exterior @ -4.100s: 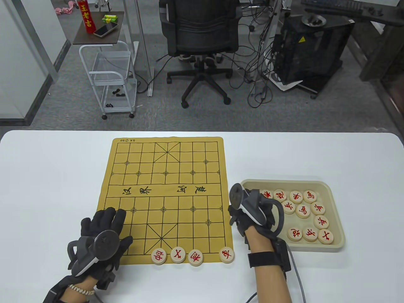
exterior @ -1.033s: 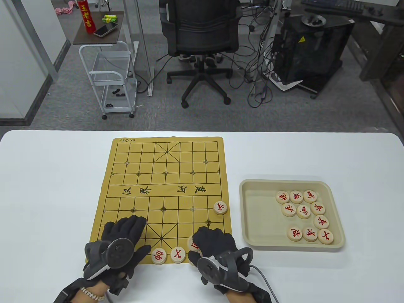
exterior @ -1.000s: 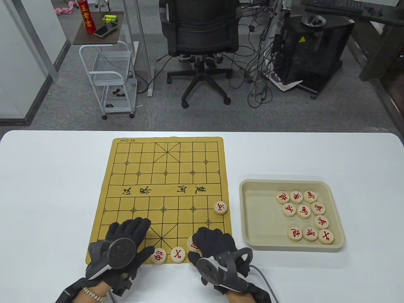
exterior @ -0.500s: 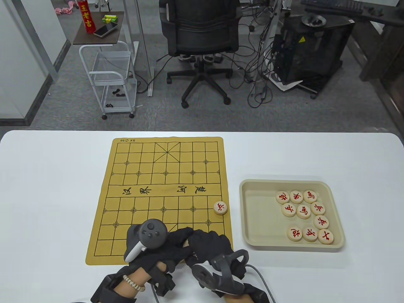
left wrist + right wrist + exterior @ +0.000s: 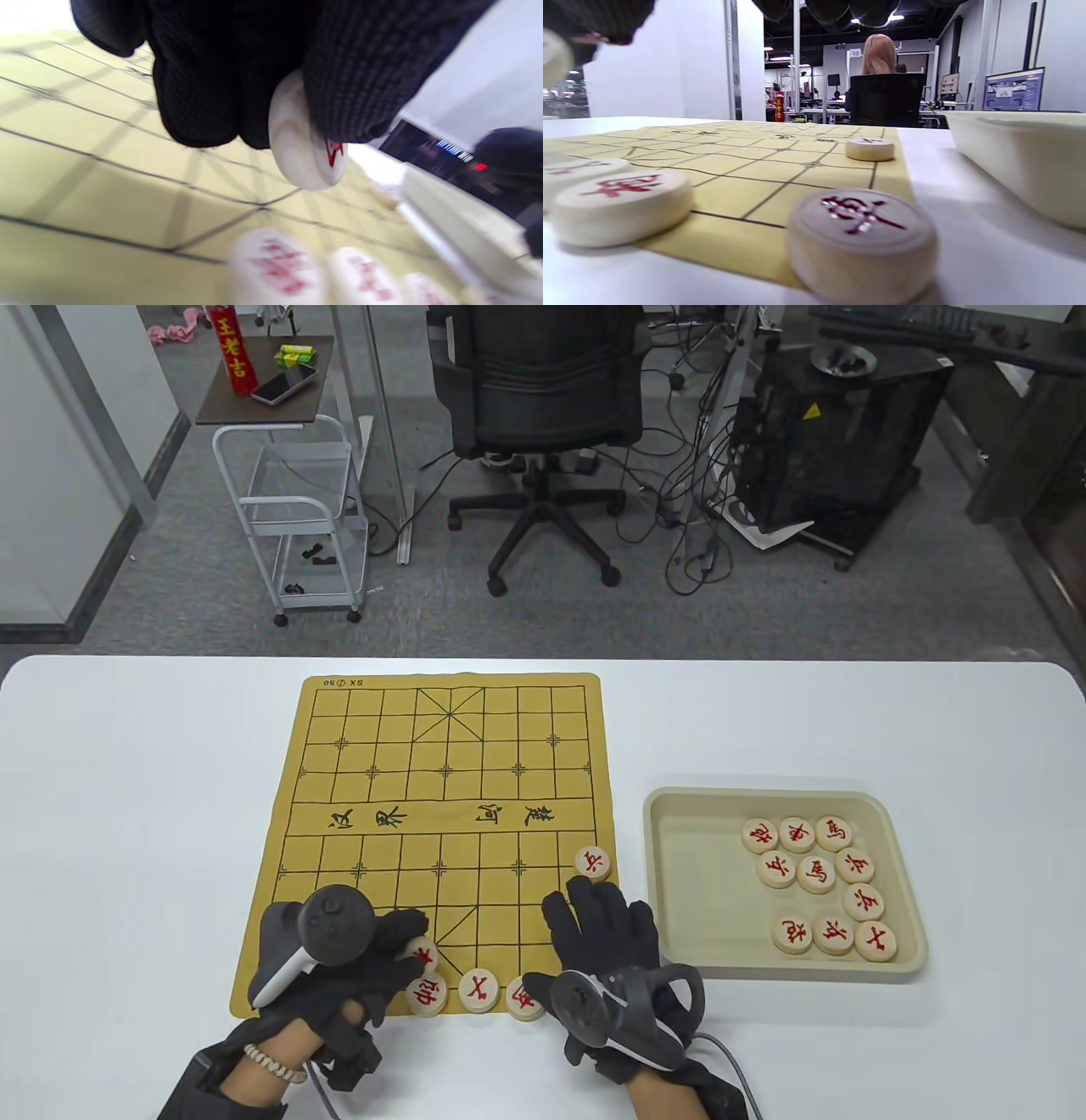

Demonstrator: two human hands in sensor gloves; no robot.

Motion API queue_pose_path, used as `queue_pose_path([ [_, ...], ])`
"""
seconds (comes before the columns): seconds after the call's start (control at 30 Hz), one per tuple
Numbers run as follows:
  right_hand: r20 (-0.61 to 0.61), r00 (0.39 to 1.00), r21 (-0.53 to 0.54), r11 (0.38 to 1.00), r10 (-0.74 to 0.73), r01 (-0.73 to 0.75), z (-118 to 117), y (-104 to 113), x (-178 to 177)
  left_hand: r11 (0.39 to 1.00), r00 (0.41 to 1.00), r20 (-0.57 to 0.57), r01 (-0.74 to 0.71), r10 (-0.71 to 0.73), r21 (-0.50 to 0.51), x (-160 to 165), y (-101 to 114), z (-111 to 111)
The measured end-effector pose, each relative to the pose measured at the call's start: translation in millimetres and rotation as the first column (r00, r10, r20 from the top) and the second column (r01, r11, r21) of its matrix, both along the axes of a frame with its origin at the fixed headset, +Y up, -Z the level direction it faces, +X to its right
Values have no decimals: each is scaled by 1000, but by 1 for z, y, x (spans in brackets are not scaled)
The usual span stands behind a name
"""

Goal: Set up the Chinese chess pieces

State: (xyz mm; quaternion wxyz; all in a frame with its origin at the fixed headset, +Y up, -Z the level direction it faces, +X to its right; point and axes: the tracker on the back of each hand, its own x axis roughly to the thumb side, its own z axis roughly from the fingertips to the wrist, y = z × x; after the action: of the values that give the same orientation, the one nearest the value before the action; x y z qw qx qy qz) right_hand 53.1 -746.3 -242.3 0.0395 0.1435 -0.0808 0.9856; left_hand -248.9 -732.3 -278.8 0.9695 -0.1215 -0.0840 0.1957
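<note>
The yellow board [image 5: 441, 780] lies on the white table. My left hand [image 5: 405, 937] pinches a pale round piece [image 5: 422, 956] with a red character just above the board's near row; the left wrist view shows this piece [image 5: 303, 156] on edge between thumb and fingers [image 5: 356, 84]. Three pieces [image 5: 478, 989] lie side by side on the near row. Another piece [image 5: 594, 863] sits at the board's right edge. My right hand [image 5: 604, 920] lies spread and holds nothing over the board's near right corner. Close below it is a corner piece [image 5: 861, 228].
A beige tray [image 5: 679, 882] to the right of the board holds several red-character pieces [image 5: 814, 874]. Its wall [image 5: 1009, 156] stands close on the right in the right wrist view. An office chair [image 5: 534, 407] and a cart [image 5: 297, 517] stand beyond the table.
The hands met over the near row, and the piece the right hand held is now in the left hand. The left hand drew back left; the right hand moved right and spread out.
</note>
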Motion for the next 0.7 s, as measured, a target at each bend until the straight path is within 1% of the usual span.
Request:
queue_pose_path([
  [0.1,12,1000,-21,1000,2,-2,-2,-2,2,991,993,-30,112,-115,-68,-23,-15,-1],
  [0.17,12,1000,-21,1000,0,0,-3,-3,2,984,988,-37,144,-149,-101,-32,-24,-2],
  [0.27,12,1000,-21,1000,6,-6,-2,-2,1,977,986,-54,148,-157,-152,-42,-36,-2],
  [0.33,12,1000,-21,1000,5,-5,-1,-2,1,982,987,-78,128,-140,-141,-45,-38,-2],
  [0.37,12,1000,-20,1000,5,-5,-1,-2,1,978,983,-86,149,-162,-143,-45,-38,-1],
  [0.53,13,1000,-19,1000,6,-6,-1,-2,1,959,956,-94,272,-278,-74,-38,-37,3],
  [0.67,12,1000,-21,1000,8,-7,-1,-2,0,927,922,-104,365,-372,-83,-33,-40,5],
  [0.7,11,1000,-21,1000,6,-6,0,-2,0,931,928,-87,356,-363,-84,-34,-40,6],
])
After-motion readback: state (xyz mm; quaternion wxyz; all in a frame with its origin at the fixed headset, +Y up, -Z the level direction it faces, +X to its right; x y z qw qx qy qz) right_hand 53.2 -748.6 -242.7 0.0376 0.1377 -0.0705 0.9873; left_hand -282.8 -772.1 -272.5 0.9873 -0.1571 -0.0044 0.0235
